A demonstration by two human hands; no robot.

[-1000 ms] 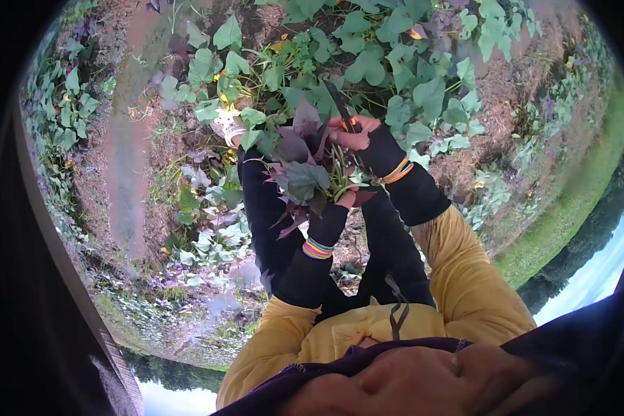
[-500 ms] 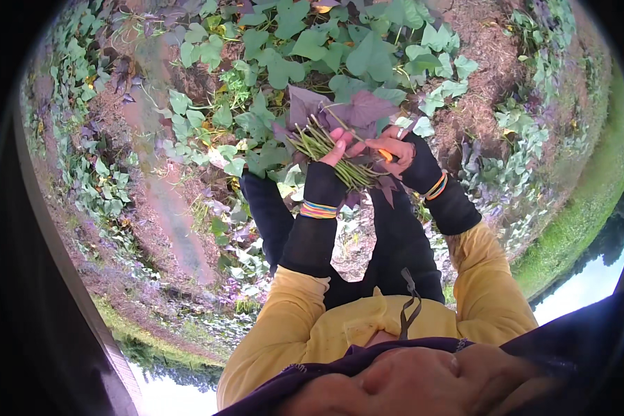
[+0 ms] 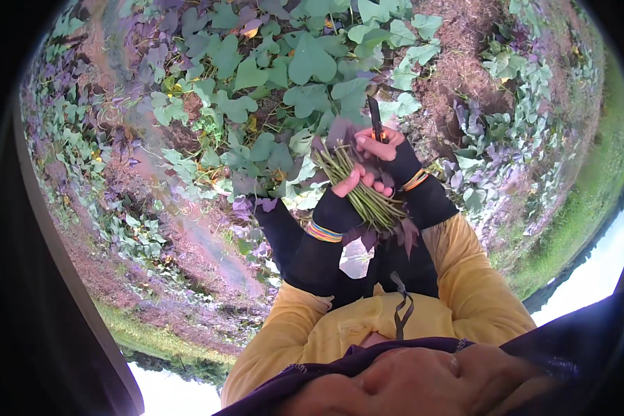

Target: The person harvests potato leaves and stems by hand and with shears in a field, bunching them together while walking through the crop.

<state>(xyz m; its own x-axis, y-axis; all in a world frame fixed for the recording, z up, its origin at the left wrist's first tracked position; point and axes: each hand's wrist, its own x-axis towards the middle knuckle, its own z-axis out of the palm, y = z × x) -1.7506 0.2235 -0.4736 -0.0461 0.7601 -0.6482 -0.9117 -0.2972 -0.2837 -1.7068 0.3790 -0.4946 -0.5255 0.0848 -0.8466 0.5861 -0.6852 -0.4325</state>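
Observation:
My left hand is closed around a bundle of green leaf stems with purple leaves. The stems lie slantwise, from upper left to lower right, with purple leaves at both sides of the bundle. Just above it, my right hand grips an orange and black knife, whose dark end points up and away from me. The fingertips of this hand are close to the purple leaves at the bundle's top; whether they pinch one cannot be made out.
Broad green leaves of low vines spread in front of me. Brown soil shows between the plant rows on the right. More purple and green plants grow on the left. A grass strip borders the far right.
My left hand and the bundle have shifted right and nearer to me. My right hand has turned, so the knife now points upward. The long stem crossing the bundle's top no longer shows there.

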